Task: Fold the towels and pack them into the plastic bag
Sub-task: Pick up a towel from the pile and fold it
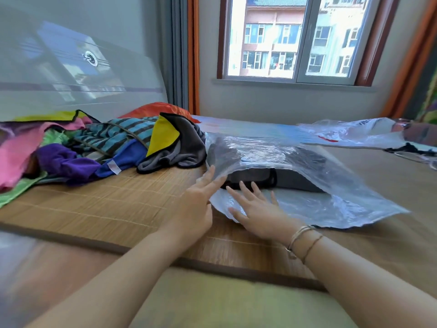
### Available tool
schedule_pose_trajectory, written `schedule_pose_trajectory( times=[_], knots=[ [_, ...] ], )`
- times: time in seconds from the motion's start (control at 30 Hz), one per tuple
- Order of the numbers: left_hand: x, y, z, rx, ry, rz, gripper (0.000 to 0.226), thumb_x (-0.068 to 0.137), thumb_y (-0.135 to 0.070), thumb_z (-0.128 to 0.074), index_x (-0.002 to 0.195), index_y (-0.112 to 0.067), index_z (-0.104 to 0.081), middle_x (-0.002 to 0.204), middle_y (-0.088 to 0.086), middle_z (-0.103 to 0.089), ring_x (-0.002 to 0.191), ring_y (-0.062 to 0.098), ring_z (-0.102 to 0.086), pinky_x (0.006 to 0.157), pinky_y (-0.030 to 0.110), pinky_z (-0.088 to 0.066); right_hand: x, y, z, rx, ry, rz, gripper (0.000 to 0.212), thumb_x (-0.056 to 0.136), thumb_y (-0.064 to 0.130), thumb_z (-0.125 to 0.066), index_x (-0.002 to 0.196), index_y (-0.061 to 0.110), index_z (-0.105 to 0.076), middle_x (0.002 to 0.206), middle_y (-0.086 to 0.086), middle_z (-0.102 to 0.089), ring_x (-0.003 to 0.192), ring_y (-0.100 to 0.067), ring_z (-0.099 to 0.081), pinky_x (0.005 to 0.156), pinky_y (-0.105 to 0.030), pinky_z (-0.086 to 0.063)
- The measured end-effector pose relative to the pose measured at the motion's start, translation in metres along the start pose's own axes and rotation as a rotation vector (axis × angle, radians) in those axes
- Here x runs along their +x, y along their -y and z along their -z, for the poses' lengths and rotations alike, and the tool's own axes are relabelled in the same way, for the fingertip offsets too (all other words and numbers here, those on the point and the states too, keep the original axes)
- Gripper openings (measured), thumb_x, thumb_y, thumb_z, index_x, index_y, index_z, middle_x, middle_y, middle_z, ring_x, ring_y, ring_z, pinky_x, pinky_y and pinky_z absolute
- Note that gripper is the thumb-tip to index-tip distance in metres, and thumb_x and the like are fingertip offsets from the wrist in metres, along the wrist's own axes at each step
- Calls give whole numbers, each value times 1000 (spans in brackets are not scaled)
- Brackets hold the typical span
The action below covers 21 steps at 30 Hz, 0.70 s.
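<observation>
Towels: one folded grey towel (279, 179) already lies inside the plastic bag (319, 166); the unfolded pile (94, 147) left of that bag remains. Both hands, left (196, 204) and right (257, 209), rest flat-fingered at its mouth.

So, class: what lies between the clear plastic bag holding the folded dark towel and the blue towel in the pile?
In the head view, a grey towel with a yellow face lies between the plastic bag and the blue towel.

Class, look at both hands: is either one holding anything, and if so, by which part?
Nothing is gripped. The left hand touches the plastic bag at its mouth edge with straight fingers; the right hand lies flat on the bag's lower flap.
</observation>
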<state>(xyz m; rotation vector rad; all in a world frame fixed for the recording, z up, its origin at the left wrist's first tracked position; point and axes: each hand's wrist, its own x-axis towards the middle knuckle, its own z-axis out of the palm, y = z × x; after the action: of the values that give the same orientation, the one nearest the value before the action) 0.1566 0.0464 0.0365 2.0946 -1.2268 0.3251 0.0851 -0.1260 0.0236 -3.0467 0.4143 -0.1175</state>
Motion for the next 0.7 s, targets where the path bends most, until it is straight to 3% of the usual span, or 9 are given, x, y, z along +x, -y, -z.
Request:
schedule_pose_trajectory(
  times=[0.1,0.17,0.27,0.33,0.43,0.5,0.7],
  knots=[
    [-22,7,9,46,-11,8,68,85,5,-47,142,-32,-45,157,-8,-28,131,19,-46,96,24,-42,-41,19,9,-30,-66,55,56,100,55,-20,152,42,-3,163,2,4,149,-22,6,118,-54,-4],
    [-36,18,18,29,-12,42,60,86,5,-48,138,-25,-52,155,-1,-33,137,20,-40,109,30,-36,-60,35,17,-14,-136,80,55,101,53,-24,152,38,-13,162,-2,-11,148,-23,-11,116,-46,-17],
    [-56,45,36,42,52,215,49,91,-4,-50,137,-23,-53,155,1,-34,144,22,-28,117,35,-22,-74,63,26,-16,-269,164,50,101,47,-31,148,30,-31,144,-3,-41,132,-23,-38,104,-37,-36],
    [-66,72,52,105,107,369,43,98,-20,-48,140,-29,-47,155,-3,-32,146,24,-21,118,41,-17,-70,85,29,7,-319,236,44,100,41,-37,141,23,-41,129,-2,-50,121,-22,-44,96,-34,-41],
    [-72,117,78,252,228,580,47,100,-48,-38,145,-36,-35,159,-10,-22,149,22,-11,119,46,-5,-48,120,28,142,-313,295,38,98,31,-44,135,20,-47,122,-1,-51,115,-20,-47,89,-29,-40],
    [-75,143,91,288,277,630,55,96,-61,-31,147,-41,-28,160,-15,-15,150,18,-5,119,46,1,-23,145,23,284,-266,280,37,97,28,-44,134,23,-48,127,1,-50,111,-17,-51,87,-26,-39],
    [-70,198,107,390,205,667,62,94,-67,-21,151,-43,-18,161,-14,-6,150,16,1,120,40,-1,84,208,-17,547,-110,206,35,95,21,-45,130,20,-52,130,-1,-46,118,-18,-49,95,-27,-40]
  ],
)
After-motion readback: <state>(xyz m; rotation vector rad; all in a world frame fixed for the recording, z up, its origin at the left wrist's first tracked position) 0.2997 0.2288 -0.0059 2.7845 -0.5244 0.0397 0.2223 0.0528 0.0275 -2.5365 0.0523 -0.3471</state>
